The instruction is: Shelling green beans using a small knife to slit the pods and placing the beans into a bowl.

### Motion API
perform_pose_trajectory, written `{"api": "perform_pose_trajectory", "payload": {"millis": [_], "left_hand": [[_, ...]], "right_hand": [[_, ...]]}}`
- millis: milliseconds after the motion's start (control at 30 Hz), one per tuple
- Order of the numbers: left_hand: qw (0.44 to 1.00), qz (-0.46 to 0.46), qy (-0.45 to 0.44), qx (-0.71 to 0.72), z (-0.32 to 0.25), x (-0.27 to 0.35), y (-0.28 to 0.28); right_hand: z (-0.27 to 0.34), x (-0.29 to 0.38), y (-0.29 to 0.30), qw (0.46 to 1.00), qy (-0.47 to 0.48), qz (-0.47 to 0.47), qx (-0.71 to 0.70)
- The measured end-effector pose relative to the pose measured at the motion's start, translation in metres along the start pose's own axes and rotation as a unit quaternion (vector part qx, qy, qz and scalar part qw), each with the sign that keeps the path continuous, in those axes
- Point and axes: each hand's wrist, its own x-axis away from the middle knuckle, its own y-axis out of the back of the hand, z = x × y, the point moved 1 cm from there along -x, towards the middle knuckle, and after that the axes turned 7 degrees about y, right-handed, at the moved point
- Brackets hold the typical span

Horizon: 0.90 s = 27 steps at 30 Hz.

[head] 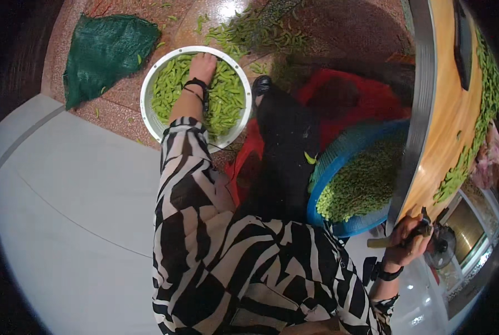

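Note:
My left hand (203,68) reaches down into a white perforated basket (144,100) on the floor. Its fingertips are sunk among green bean pods (226,102), so whether they grip any is hidden. At the lower right, my right hand (406,245) is closed around a dark tool (421,229) with a pale handle end (378,243); its exact kind is unclear. That hand is by the near corner of a wood-topped table (426,167). Close to my right leg, a blue plastic basket (318,201) holds small green beans (329,203), much of them in shadow.
A green woven sack (109,54) lies on the speckled floor (119,119) at left. Loose pods are heaped (262,33) beyond the white basket. More pods (462,167) line the table's far side, near a dark flat object (462,46). Red plastic (370,94) shows beside my leg.

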Motion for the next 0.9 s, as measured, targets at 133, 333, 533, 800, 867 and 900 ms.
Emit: {"api": "perform_pose_trajectory", "payload": {"millis": [133, 333, 533, 800, 867, 900], "left_hand": [[0.975, -0.049, 0.167, 0.137, 0.026, 0.020, 0.016], [0.874, -0.083, 0.299, 0.374, 0.028, 0.070, 0.074], [0.865, -0.165, 0.192, 0.433, -0.044, 0.082, 0.247], [0.814, -0.196, 0.075, 0.542, -0.188, 0.160, 0.406], [0.815, -0.166, -0.056, 0.553, -0.252, 0.175, 0.412], [0.806, -0.166, -0.121, 0.555, -0.278, 0.182, 0.400]], "right_hand": [[-0.003, -0.007, -0.014, 0.998, 0.057, 0.005, 0.008], [-0.011, -0.022, -0.051, 0.997, 0.065, 0.034, -0.028], [-0.002, -0.035, -0.068, 0.989, 0.115, 0.082, -0.038], [-0.006, -0.041, -0.060, 0.970, 0.177, 0.128, -0.104], [-0.005, -0.041, -0.057, 0.964, 0.139, 0.138, -0.178], [-0.003, -0.039, -0.057, 0.958, 0.118, 0.151, -0.213]]}}
